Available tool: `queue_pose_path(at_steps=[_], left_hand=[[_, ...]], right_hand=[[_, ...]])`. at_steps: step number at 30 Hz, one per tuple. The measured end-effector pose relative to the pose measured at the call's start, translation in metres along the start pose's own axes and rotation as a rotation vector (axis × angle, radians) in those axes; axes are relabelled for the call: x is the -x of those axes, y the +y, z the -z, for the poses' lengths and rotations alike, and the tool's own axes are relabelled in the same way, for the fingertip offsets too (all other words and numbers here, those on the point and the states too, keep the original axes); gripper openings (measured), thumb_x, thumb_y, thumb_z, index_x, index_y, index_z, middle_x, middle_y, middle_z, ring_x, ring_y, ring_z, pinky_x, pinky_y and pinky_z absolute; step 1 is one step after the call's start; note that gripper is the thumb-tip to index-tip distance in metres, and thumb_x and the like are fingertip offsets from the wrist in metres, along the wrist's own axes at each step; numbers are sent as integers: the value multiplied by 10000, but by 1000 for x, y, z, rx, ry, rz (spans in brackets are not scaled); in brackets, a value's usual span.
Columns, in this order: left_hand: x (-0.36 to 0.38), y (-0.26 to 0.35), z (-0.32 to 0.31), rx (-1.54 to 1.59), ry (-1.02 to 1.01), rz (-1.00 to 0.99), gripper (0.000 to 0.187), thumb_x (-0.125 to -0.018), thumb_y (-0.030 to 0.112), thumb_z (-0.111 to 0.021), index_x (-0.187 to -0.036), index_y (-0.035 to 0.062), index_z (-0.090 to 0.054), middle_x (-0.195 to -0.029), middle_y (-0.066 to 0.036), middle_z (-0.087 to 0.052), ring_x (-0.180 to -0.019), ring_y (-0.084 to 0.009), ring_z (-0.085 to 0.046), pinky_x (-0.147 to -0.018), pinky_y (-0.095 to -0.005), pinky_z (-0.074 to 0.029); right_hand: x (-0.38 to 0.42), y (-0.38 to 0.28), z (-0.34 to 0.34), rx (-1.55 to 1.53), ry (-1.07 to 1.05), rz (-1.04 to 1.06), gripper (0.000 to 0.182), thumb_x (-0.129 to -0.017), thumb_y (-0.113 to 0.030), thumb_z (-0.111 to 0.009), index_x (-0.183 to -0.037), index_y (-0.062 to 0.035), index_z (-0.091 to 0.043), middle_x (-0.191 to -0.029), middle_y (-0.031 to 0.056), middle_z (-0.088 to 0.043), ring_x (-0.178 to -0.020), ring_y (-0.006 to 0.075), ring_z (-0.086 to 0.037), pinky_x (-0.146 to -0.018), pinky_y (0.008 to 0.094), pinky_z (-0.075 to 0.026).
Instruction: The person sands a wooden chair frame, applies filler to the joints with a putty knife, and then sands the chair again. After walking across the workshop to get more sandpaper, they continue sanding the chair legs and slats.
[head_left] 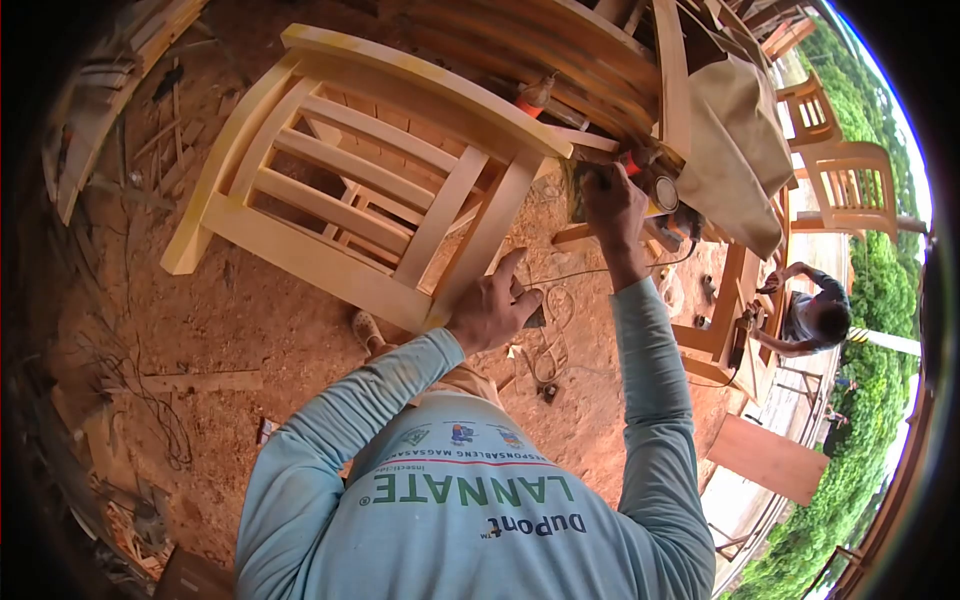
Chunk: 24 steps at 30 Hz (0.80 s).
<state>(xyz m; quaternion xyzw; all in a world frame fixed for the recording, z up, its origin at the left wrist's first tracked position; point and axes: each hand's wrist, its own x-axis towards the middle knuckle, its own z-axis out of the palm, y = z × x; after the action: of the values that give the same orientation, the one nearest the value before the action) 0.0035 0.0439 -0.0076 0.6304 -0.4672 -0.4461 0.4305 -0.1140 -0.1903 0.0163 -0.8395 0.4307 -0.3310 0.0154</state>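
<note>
My left hand [492, 308] is beside the lower right corner of a pale wooden chair frame [320, 255], its fingers curled. A small dark flat piece [536, 317] shows under its fingertips. My right hand [614, 208] is raised farther forward, fingers pinched on a dark, flat, sheet-like piece [577, 192], whose kind I cannot tell. Just right of that hand is an open can [663, 192] with a yellowish side. The chair frame lies tilted in front of me, with curved rails and several slats.
An orange-and-dark power tool [683, 228] trails a cord near the can. A tan cloth [735, 150] drapes over stacked wood. At right another person [822, 315] works at a wooden frame. Finished-looking chairs [850, 185] stand behind. Cords and scraps litter the dirt floor [290, 320].
</note>
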Motion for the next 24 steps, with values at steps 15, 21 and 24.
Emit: queue_pose_path(at_steps=[15, 21, 24], left_hand=[[-1, -11, -7, -67, 58, -132, 677, -963, 319, -675, -1487, 3, -385, -772, -135, -700, -703, -323, -700, -688, -452, -558], [1, -4, -3, -22, 31, -35, 652, -949, 291, -707, -1470, 9, -437, -827, -157, -729, -793, -339, -719, -753, -437, -551], [1, -1, -1, -20, 17, -11, 651, -947, 288, -709, -1469, 6, -441, -838, -155, -736, -803, -337, -724, -765, -434, -554]], right_hand=[[-5, -8, 4, -136, -58, -183, 235, -828, -265, -726, -928, -53, -715, -778, 176, -730, -723, 362, -724, -685, 429, -566], [0, -8, 3, -56, -145, -296, 242, -831, -274, -728, -920, -50, -718, -786, 183, -732, -732, 354, -724, -706, 402, -568], [1, -17, 9, -172, -232, -411, 237, -829, -278, -730, -893, -50, -716, -773, 173, -729, -711, 329, -719, -714, 392, -565]])
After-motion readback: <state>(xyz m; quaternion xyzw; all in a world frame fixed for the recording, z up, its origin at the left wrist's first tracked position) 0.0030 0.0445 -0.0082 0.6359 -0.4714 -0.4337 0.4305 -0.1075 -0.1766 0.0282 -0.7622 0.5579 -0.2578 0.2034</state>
